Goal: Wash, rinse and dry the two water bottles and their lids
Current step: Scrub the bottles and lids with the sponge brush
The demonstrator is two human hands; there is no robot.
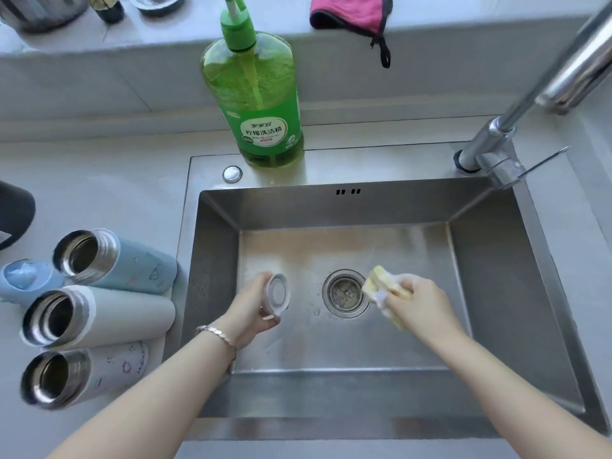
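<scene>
We work over the sink (496, 286), whose steel floor is wet. Three open bottles (99, 316) lie on their sides on the counter (99, 193), at 9 o'clock of it. Right hand (420, 303) grips the sponge (385, 284) at 3 o'clock of the drain (344, 293). Left hand (251, 309) pinches the lid (277, 298) at 9 o'clock. The lid's hollow faces 3 o'clock, apart from the sponge.

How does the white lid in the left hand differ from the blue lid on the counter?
The white lid is pinched in the left hand over the sink, while the blue lid lies on the counter with no hand on it. The white lid is held on edge, facing the sponge; the blue lid rests beside the blue bottle. Both are off their bottles.
</scene>
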